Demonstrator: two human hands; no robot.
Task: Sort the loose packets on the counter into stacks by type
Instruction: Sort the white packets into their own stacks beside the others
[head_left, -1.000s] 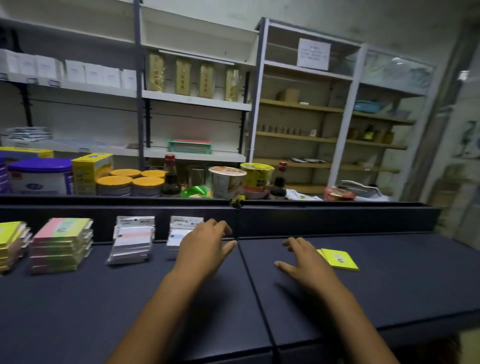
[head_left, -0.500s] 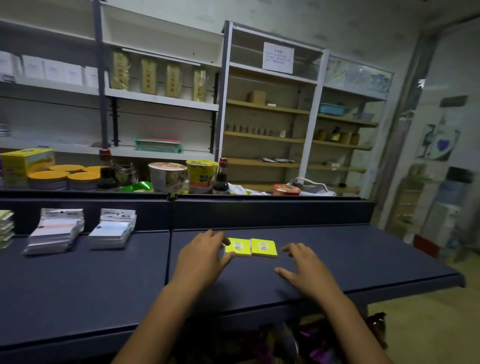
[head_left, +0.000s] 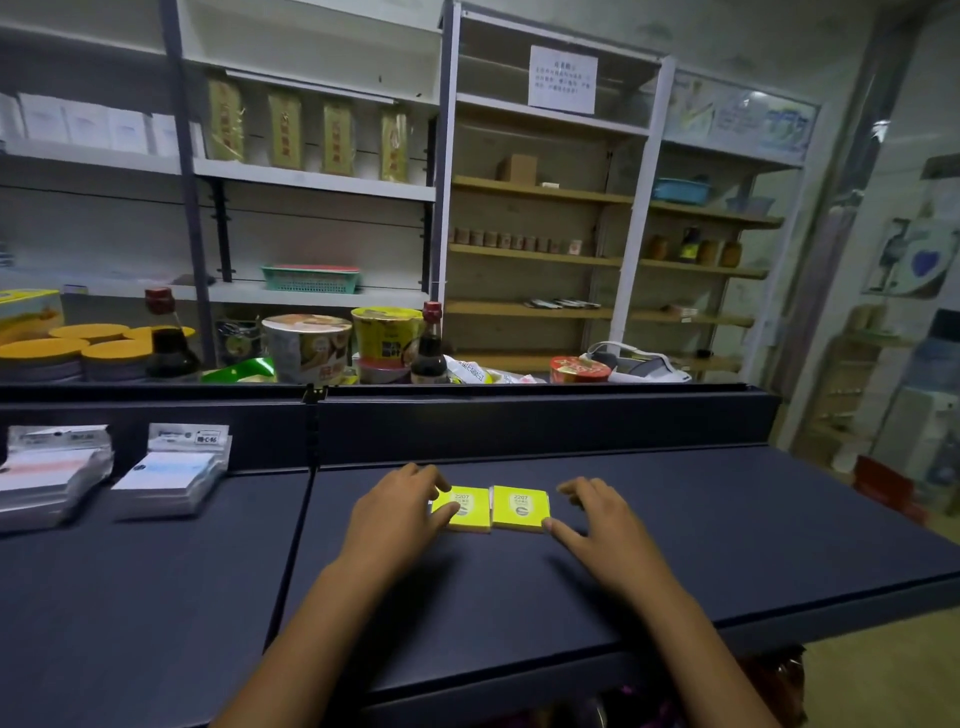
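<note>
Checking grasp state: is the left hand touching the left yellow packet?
Touching. Head view shows left hand fingers and thumb lying on the left yellow packet.

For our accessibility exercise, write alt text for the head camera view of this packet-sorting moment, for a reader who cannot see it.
Two bare hands frame two yellow packets lying side by side on a dark counter: the left hand touches the left one, the right hand the right one. Two stacks of white packets sit at far left; stocked shop shelves rise behind.
</note>
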